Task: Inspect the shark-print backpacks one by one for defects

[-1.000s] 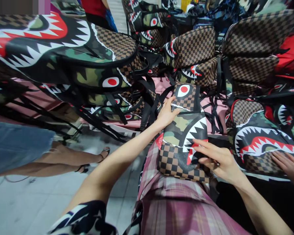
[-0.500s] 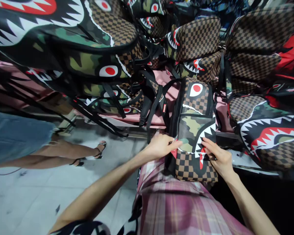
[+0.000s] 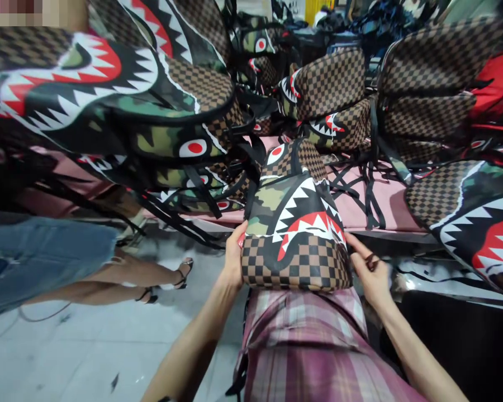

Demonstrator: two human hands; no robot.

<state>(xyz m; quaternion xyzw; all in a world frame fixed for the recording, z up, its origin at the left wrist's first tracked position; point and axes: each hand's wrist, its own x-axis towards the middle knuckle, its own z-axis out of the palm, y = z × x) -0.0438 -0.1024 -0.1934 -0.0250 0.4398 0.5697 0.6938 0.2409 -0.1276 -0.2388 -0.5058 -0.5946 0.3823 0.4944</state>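
Observation:
A backpack (image 3: 305, 254) with brown checks, a camouflage panel and a red-and-white shark mouth rests upright before me, its lower edge over my lap. My left hand (image 3: 233, 259) grips its left side; the thumb lies along the edge and the other fingers are hidden behind. At the lower right side, my right hand (image 3: 373, 276) has its index fingertip against the bag's edge. The other fingers of that hand curl in around something small and dark that I cannot make out.
Stacked shark-print backpacks (image 3: 167, 139) stand left on a pink-topped table (image 3: 358, 195), with more checked bags (image 3: 427, 72) behind and right. Loose black straps (image 3: 371, 198) hang across it. A person's legs in a denim garment (image 3: 50, 254) are at left. Plaid cloth (image 3: 310, 346) covers my lap.
The backpack has turned so its front and base face me more, and leans left. My left hand has shifted to its left side, my right hand from its front to the right edge.

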